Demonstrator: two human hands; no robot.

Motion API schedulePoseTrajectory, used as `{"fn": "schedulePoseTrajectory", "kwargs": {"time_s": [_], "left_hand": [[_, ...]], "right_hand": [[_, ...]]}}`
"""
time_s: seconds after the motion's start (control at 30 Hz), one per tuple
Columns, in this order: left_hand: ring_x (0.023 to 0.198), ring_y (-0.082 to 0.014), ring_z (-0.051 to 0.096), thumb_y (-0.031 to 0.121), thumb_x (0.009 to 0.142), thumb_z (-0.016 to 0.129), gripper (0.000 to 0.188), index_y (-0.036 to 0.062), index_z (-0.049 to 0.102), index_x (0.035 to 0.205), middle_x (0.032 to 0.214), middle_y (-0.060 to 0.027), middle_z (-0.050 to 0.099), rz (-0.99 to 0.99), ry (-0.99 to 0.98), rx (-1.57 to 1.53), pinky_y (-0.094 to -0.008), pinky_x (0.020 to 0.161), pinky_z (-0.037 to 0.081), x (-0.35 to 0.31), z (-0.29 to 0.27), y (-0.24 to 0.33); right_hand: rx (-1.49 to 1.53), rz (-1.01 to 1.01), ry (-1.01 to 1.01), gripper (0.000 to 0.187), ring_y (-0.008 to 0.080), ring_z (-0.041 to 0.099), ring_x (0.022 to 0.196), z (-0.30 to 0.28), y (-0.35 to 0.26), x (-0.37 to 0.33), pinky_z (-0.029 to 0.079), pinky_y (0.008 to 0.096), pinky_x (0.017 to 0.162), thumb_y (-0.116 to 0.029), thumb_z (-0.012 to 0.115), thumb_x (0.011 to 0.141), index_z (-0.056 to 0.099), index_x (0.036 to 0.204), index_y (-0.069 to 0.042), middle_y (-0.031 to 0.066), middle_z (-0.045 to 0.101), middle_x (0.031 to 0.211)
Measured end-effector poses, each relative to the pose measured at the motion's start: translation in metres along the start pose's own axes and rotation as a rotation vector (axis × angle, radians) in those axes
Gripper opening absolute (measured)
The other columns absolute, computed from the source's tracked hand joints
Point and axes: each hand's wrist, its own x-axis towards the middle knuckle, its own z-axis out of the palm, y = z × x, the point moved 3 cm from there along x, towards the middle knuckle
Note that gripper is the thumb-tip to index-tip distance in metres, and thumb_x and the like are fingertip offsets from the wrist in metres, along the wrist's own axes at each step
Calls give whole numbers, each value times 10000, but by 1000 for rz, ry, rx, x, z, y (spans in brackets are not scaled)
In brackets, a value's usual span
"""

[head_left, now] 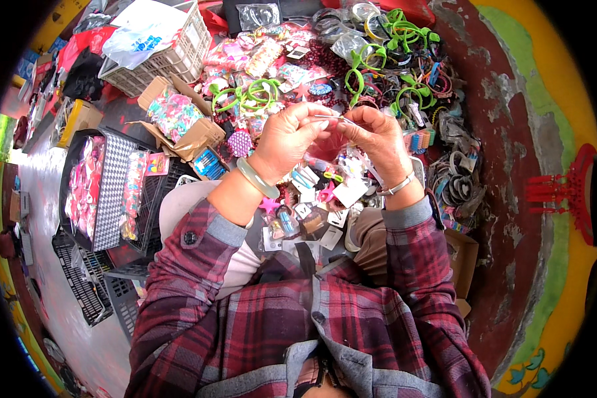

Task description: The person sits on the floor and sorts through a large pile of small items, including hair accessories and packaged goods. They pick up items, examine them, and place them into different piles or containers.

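Observation:
Both hands are raised over a pile of hair accessories, fingertips nearly meeting. My left hand [294, 136], with a pale bangle on its wrist, pinches one end of a thin pale strip [328, 117]. At the other end my right hand [379, 140], wearing a silver band, pinches too. Something see-through and reddish [326, 144] shows just below the strip; I cannot tell whether it hangs from it. Beneath the hands lie small carded hair pieces, among them a pink star-shaped piece [269, 203] and a white card [350, 192].
Green headbands [355, 76] and dark hair hoops [459, 182] heap up at the far right. On the left stand an opened cardboard box [202, 134] of bagged pastel pieces, a houndstooth-sided bin [116, 192] and a pale plastic crate [169, 66]. A painted wall [511, 132] curves along the right.

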Motion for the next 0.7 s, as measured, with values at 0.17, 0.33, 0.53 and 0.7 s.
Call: {"fn": "schedulePoseTrajectory", "kwargs": {"time_s": [0.17,0.33,0.53,0.7], "left_hand": [[775,-113,611,70,860,539,138,-2,564,975,935,-81,625,-62,-42,43,-226,677,508,3,-5,0],[686,-107,612,121,862,552,135,2,589,916,862,-85,640,-93,-13,53,-200,568,498,2,-5,3],[651,-102,617,164,873,541,161,17,587,918,799,-86,651,-119,-18,51,-165,465,434,2,-10,12],[521,-41,536,175,876,541,151,33,584,908,764,-74,647,-147,-9,-112,-144,375,306,-1,-4,21]], "right_hand": [[8,-27,14,108,48,513,655,-1,-2,-2,424,193,596,-84,677,763,616,775,3,-7,596,715],[-184,-99,54,99,39,506,640,-3,-9,-3,416,188,572,-82,686,748,624,754,-4,-12,591,688],[-207,-179,51,150,37,495,600,-16,-16,-4,398,193,535,-129,701,743,615,708,-11,-14,582,644],[-268,-207,51,194,40,489,582,-16,-29,-7,393,199,526,-166,690,761,601,687,-10,-14,577,622]]}}
